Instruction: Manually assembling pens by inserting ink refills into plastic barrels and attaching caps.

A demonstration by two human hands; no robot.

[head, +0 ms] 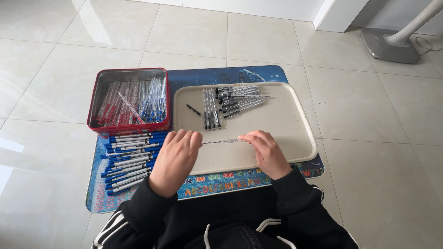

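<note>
Lower centre of frame: clear pen [224,141] spans between left hand [176,159] and right hand [265,152], both pinching its ends; fingertips hide the tips.

Both hands meet low in view, left hand [176,157] and right hand [265,151] knuckles-up, fingers curled in a pinching grip.

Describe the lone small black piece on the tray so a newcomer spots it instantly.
Start at the beige plastic tray on the blue printed mat. Near its left edge, just right of the red metal tin, lies a short black pen piece. It lies alone and slanted, left of the black-tipped clear pens, and is much shorter.
</note>
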